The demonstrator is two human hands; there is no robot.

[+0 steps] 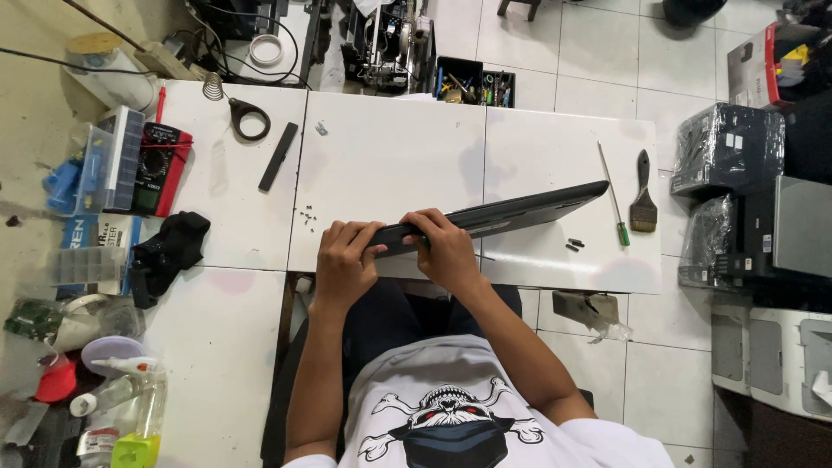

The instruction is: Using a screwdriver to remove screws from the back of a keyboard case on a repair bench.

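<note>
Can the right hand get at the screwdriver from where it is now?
Probably yes. The screwdriver lies on bare table to the right, nothing between. But the right hand grips the laptop edge alongside the left hand, so it must let go first.

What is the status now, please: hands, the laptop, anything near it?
Left hand and right hand both grip dark laptop, held on edge over white table. Small screws lie by left hand; screwdriver, brush to the right.
</note>
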